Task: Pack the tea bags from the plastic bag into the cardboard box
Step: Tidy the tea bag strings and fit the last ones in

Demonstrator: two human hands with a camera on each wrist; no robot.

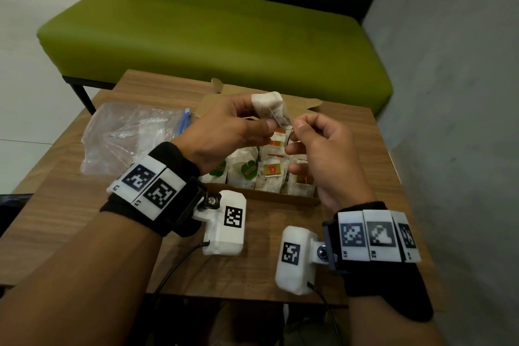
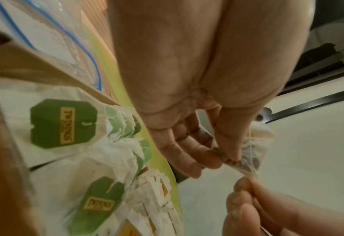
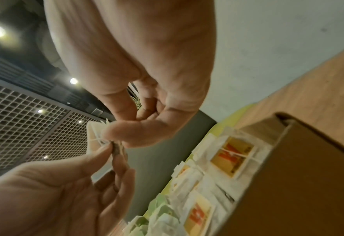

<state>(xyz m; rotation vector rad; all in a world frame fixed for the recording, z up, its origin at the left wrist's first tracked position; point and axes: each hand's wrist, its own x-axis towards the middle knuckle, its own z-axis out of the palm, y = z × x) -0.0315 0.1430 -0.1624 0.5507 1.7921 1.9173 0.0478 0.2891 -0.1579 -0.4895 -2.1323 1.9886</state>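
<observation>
My left hand point(image 1: 262, 115) pinches a white tea bag point(image 1: 271, 105) between thumb and fingers, held up above the open cardboard box point(image 1: 269, 198). My right hand point(image 1: 295, 130) pinches the bag's thin string at its lower end. In the left wrist view the tea bag point(image 2: 252, 153) sits under my left thumb, and the right fingertips point(image 2: 244, 188) hold the tangled string. The right wrist view shows my right thumb on the tea bag point(image 3: 94, 137). The box holds rows of upright tea bags point(image 1: 269, 174) with green and orange tags. The clear plastic bag point(image 1: 126, 132) lies crumpled to the left.
The box stands mid-table on a small wooden table point(image 1: 84, 205), its flaps open at the far side. A green bench point(image 1: 213, 34) stands behind the table and a grey wall point(image 1: 455, 78) runs close on the right. Cables hang from both wrist cameras.
</observation>
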